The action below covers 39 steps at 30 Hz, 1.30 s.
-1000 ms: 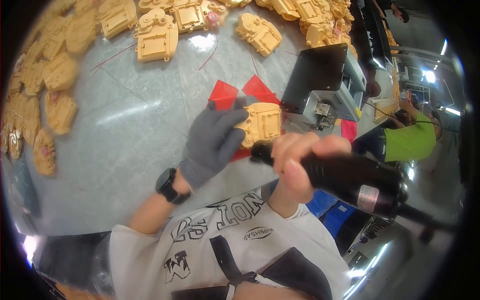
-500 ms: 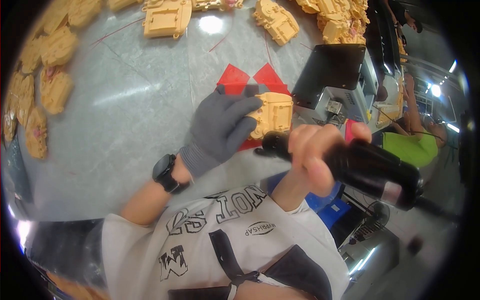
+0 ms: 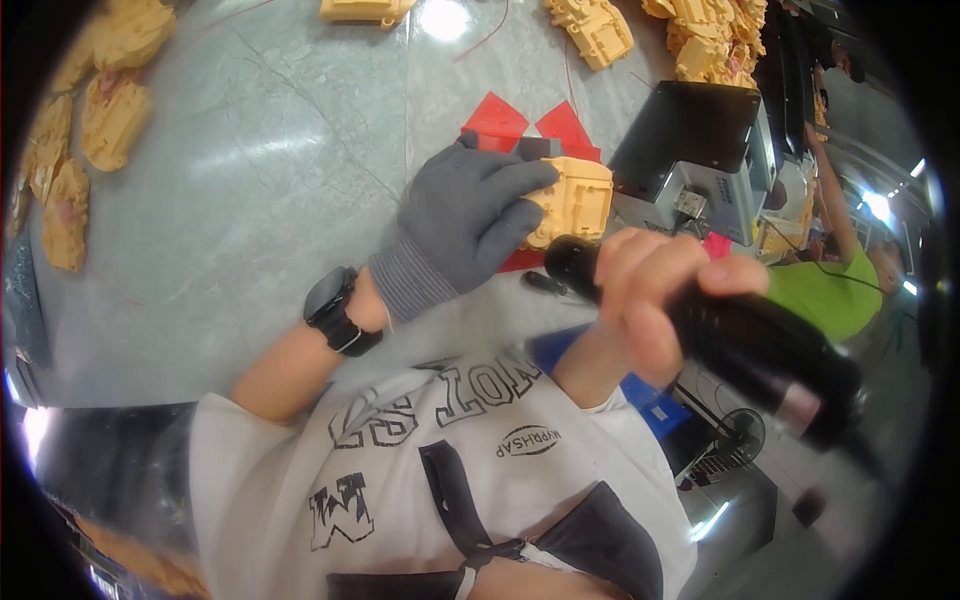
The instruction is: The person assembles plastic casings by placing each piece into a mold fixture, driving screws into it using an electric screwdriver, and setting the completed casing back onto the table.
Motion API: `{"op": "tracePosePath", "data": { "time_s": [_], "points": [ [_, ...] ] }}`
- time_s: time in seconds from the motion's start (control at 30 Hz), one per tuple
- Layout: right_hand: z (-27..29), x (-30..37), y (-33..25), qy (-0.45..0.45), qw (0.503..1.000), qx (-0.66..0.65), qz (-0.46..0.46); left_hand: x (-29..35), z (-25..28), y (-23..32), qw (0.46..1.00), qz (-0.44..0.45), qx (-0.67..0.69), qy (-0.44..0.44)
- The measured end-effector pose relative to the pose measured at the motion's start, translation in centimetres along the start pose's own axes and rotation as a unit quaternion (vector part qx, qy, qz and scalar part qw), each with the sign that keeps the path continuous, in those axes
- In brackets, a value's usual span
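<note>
My left hand (image 3: pixel 470 210), in a grey knit glove, has its fingers closed on the left side of a yellow plastic housing (image 3: pixel 580 203). The housing sits against a red fixture (image 3: pixel 497 118) whose two pointed flaps rise behind it. My bare right hand (image 3: pixel 655 290) is wrapped round a black electric screwdriver (image 3: pixel 760 355), a cord trailing from its rear end. The tool is tilted, its front end close to the near edge of the housing. Its tip is hidden, so I cannot tell whether it touches.
More yellow housings (image 3: pixel 118 118) lie along the table's left side, others at the far edge, with a heap (image 3: pixel 705 40) at far right. A black-topped machine (image 3: pixel 690 140) stands right of the fixture. A person in a green shirt (image 3: pixel 825 295) is beyond it. A small fan (image 3: pixel 742 435) sits below.
The whole view has shifted, so the table things appear higher and farther right. Both hands keep their holds on the housing and the screwdriver, with little visible movement between them.
</note>
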State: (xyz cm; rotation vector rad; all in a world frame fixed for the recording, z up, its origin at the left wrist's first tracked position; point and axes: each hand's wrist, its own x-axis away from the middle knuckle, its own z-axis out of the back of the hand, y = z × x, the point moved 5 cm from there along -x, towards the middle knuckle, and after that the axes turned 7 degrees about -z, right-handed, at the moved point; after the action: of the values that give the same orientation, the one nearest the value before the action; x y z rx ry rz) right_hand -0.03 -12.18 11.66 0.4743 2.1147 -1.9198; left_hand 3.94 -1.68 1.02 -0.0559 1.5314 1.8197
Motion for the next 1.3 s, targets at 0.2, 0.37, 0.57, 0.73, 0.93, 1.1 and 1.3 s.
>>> {"op": "tracePosePath", "data": {
  "time_s": [0.2, 0.37, 0.57, 0.73, 0.93, 1.1, 1.3],
  "points": [
    [3.1, 0.3, 0.4, 0.014, 0.997, -0.076, -0.026, -0.1, -0.1, 0.0, 0.999, 0.006, -0.008, -0.037],
    [2.1, 0.1, 0.5, 0.003, 0.996, -0.077, -0.045, -1.9, 2.0, 0.7, 0.996, -0.031, 0.049, 0.073],
    [2.8, 4.2, -2.8, 0.246, 0.958, -0.129, -0.072, -8.6, 1.4, 15.3, 0.847, -0.416, 0.008, 0.330],
    [2.9, 5.4, -5.4, 0.238, 0.942, -0.235, -0.008, -12.2, -0.9, 17.3, 0.906, -0.376, 0.033, 0.193],
    [1.4, 1.8, -2.4, 0.224, 0.900, -0.365, 0.077, -13.0, -0.2, 18.1, 0.948, -0.316, 0.047, 0.012],
    [-1.1, -2.2, -2.0, 0.202, 0.870, -0.411, 0.183, -13.2, 1.6, 18.9, 0.949, -0.268, 0.103, -0.130],
    [10.3, 2.5, -7.4, 0.204, 0.975, -0.009, 0.089, -5.5, 5.3, 6.9, 0.953, 0.111, 0.270, 0.079]
  ]
}}
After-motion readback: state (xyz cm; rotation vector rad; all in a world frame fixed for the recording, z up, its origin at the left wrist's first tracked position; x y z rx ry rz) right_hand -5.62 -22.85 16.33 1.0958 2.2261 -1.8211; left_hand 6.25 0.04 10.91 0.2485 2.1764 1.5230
